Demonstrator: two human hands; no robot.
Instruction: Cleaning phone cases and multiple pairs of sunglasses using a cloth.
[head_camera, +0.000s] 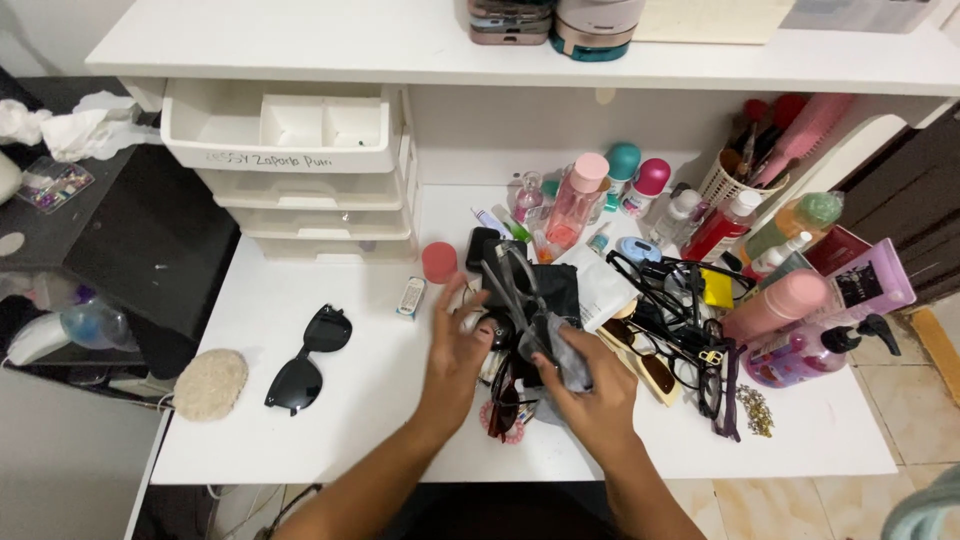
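A white desk (330, 420) stood cluttered with bottles beneath a shelf, on a tiled floor. The left hand (455, 350) hovered with fingers spread, fingertips touching clear-framed glasses (512, 285). The right hand (590, 385) pinched a grey cloth (562, 345) against those glasses. Black sunglasses (308, 358) lay well left of the fingers.
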